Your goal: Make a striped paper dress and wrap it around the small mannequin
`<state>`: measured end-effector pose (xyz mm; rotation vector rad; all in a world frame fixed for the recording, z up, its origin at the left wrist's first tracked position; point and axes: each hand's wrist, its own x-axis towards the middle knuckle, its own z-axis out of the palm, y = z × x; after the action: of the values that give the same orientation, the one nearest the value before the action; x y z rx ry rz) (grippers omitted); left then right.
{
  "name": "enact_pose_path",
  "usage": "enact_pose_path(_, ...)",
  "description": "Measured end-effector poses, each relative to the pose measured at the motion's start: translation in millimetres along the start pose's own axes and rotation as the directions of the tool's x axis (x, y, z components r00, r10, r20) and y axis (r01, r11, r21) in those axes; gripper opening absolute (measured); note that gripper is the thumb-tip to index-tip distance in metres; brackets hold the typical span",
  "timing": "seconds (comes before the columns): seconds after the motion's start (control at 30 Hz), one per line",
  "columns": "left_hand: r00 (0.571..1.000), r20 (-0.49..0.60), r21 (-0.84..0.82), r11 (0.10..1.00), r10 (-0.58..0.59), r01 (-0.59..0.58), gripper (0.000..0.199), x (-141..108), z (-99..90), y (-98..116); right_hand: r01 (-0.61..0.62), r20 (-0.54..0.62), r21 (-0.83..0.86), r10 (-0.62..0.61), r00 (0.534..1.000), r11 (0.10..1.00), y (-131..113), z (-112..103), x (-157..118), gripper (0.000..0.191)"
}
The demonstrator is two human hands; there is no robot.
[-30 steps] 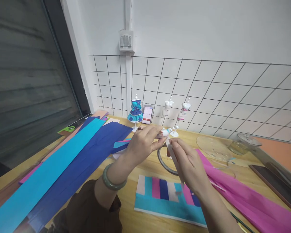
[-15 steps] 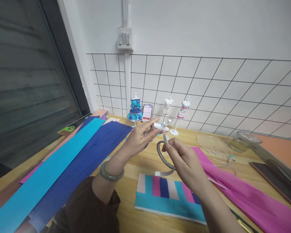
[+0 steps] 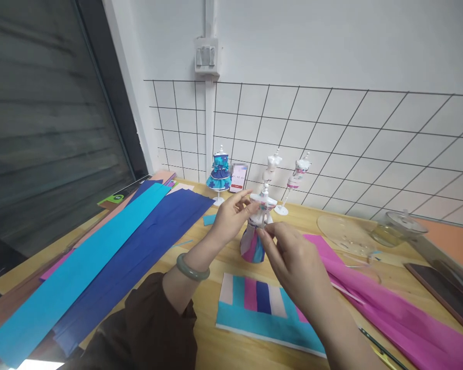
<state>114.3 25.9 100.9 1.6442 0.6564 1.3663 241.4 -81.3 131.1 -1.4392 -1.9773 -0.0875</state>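
A small dress-form mannequin (image 3: 265, 198) stands upright in front of me, wearing a striped skirt (image 3: 249, 246) of pink, white and blue. My left hand (image 3: 233, 218), with a green bangle on its wrist, holds the form by its upper body, fingers curled at the shoulder. At its front, my right hand (image 3: 295, 254) pinches the end of a pale ribbon (image 3: 263, 221) against the chest and waist; the rest of that ribbon is hidden. Nearer to me lies a striped fabric piece (image 3: 270, 329) with a wide turquoise band, partly under my right forearm.
Blue and turquoise sheets (image 3: 139, 241) cover the left side. Pink material (image 3: 393, 303) lies right, near scissors (image 3: 381, 349) and a dark phone-like slab (image 3: 443, 293). Behind stand a dressed blue form (image 3: 219, 172), a propped phone (image 3: 238, 177), two forms (image 3: 299, 172) and a glass pot (image 3: 397, 228).
The mannequin has gone from tilted to upright, its striped skirt now showing. My right hand has brought the ribbon end onto its front; the dangling ribbon loop is out of sight.
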Motion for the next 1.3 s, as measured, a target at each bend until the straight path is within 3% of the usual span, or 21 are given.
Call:
enact_pose_path(0.13,0.982,-0.142,0.144,0.984,0.123,-0.102,0.043,-3.1,1.8,8.0,0.013,-0.017,-0.069,-0.015,1.0,0.998,-7.2,2.8,-3.1,0.025)
enact_pose_path(0.2,0.963,-0.151,0.213,0.958,0.224,-0.189,0.033,-6.0,2.8,13.3,0.012,-0.019,-0.08,-0.014,1.0,0.997,-10.3,3.7,-4.0,0.024)
enact_pose_path(0.3,0.941,-0.031,0.332,0.892,0.337,-0.308,0.008,-9.0,2.4,18.8,0.004,-0.013,-0.093,-0.005,1.0,0.996,-11.5,3.9,-4.5,0.024)
enact_pose_path(0.4,0.92,0.086,0.465,0.802,0.382,-0.376,0.016,-9.4,0.5,20.2,0.01,-0.018,-0.106,-0.012,1.0,0.994,-10.3,3.3,-4.4,0.023)
enact_pose_path(0.6,0.931,0.112,0.503,0.788,0.348,-0.355,0.027,-9.6,-3.0,27.5,0.039,-0.103,-0.183,-0.059,0.993,0.982,-12.0,5.2,-6.1,0.023)
enact_pose_path(0.73,0.954,0.132,0.451,0.841,0.269,-0.299,0.021,-12.0,-3.7,38.5,0.061,-0.13,-0.37,-0.117,0.985,0.927,-16.3,9.8,-8.1,0.023)
enact_pose_path(0.9,0.982,0.066,0.39,0.902,0.175,-0.187,0.021,-11.6,-2.4,40.3,0.12,-0.099,-0.487,-0.192,0.976,0.865,-21.8,18.6,-10.2,0.023)
enact_pose_path(1.17,0.991,-0.026,0.333,0.936,0.129,-0.113,0.005,-6.7,-5.0,33.2,0.275,0.019,-0.378,-0.29,0.957,0.884,-30.4,36.5,-15.6,0.033)
enact_pose_path(1.3,0.988,-0.047,0.357,0.927,0.145,-0.119,0.005,-5.9,-5.1,29.9,0.302,-0.048,-0.193,-0.317,0.947,0.933,-31.2,34.6,-18.5,0.02)
